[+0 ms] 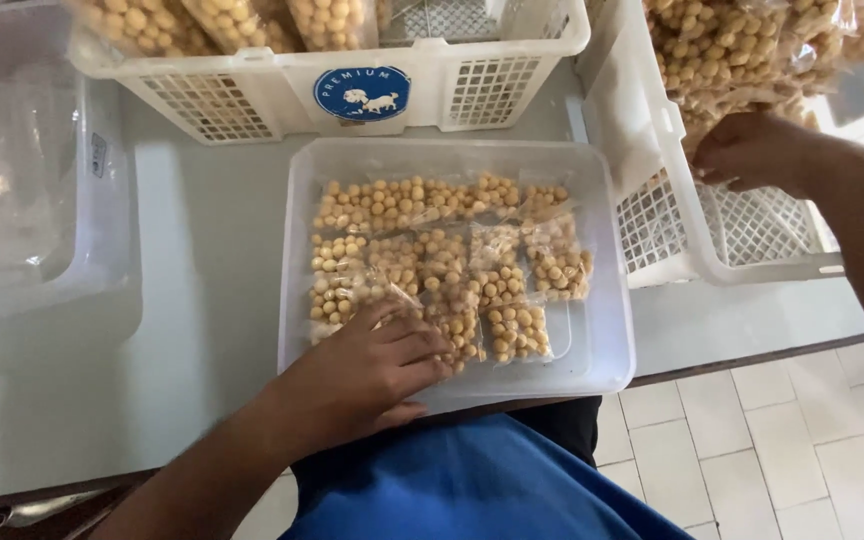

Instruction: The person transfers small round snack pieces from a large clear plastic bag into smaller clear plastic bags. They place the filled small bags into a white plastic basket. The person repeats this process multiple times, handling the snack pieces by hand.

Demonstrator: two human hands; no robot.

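Left hand (377, 365) lies palm down inside the clear tray (602, 330), fingers (422, 350) spread flat and pressing on the nearest small bags of round yellow snacks (432, 260). The hand is not closed around any one bag; it rests on top of them at the tray's near left corner. The small bags lie flat in rough rows, filling most of the tray floor beyond and to the right of this hand; one small bag (517, 332) sits just right of the fingertips.

Right hand (752, 150) is well apart from the left, reaching up into the tilted white basket (712, 240) to the right of the tray. Its fingers are curled against a heap of larger bags of the same snacks (722, 50) that fills the basket. Whether the fingers are pinched on a bag cannot be told from this view.

Beyond the left hand, past the tray's far edge, stands a second white basket (252, 90) with a round blue sticker (362, 93) on its front; more filled bags (202, 22) lean inside it. Far to the left of the left hand sits a clear bin (102, 200). All containers rest on a pale desk (212, 250). Below the hands, blue cloth (472, 480) covers the person's lap, with tiled floor (792, 430) to the right.
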